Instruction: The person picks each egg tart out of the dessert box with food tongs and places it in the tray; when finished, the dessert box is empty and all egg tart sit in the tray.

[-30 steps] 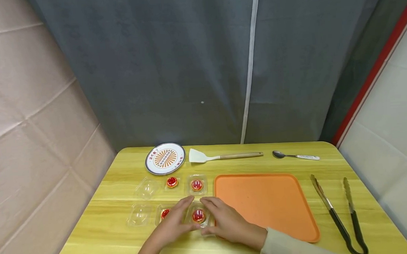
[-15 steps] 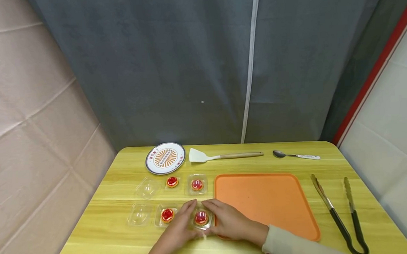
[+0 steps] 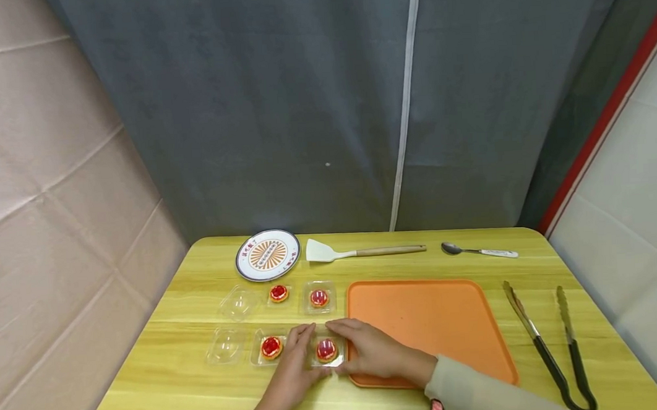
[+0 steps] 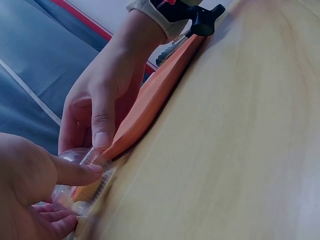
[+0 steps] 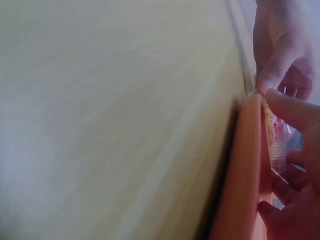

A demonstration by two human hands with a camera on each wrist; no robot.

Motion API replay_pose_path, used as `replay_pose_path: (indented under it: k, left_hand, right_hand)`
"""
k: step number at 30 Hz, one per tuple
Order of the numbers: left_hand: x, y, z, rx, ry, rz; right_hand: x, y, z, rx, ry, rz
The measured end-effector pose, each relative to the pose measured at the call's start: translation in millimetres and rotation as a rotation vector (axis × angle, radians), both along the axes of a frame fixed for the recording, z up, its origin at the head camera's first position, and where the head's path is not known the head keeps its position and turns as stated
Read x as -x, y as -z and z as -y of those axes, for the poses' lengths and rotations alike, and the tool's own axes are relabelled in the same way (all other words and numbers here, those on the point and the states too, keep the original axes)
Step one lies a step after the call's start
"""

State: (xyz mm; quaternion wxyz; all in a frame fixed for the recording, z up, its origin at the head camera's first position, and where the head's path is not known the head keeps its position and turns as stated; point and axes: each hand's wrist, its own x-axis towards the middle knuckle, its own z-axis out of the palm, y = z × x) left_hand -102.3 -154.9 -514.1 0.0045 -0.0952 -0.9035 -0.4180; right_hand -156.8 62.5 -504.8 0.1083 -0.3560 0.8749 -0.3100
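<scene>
- Head view: the left hand and right hand grip a clear box from opposite sides (a red-topped tart shows inside). Thumb and fingers of each are parted only partway, curved about the box's edges. The box is just beside the left edge of an orange tray; whether its base bears on the worktop cannot be told.
- Head view, surroundings: a second closed box lies farther back. Two uncovered tarts lie to the left, with two clear lids beside them. Along the far edge are a plate, a spatula and a spoon; tongs lie right of the tray.
- Left wrist view: the left thumb lies across the box's edge, other fingers below; the right thumb touches the edge nearby (the right sleeve shows above).
- Right wrist view: the two thumb tips lie close together; tray rim and right hand partly hide the box.
</scene>
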Motion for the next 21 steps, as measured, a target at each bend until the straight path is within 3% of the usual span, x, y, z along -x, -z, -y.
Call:
replay_pose_path:
  k: [11,21]
  left_hand:
    - [-2.9,12.1,-3.3,0.026,-0.050,-0.048]
    - [-2.5,14.1,-3.6,0.061,-0.058,-0.079]
  right_hand:
    - [0.6,4.9,-1,0.011,-0.003,-0.008]
    - [2.0,4.2,-2,0.041,-0.024,0.008]
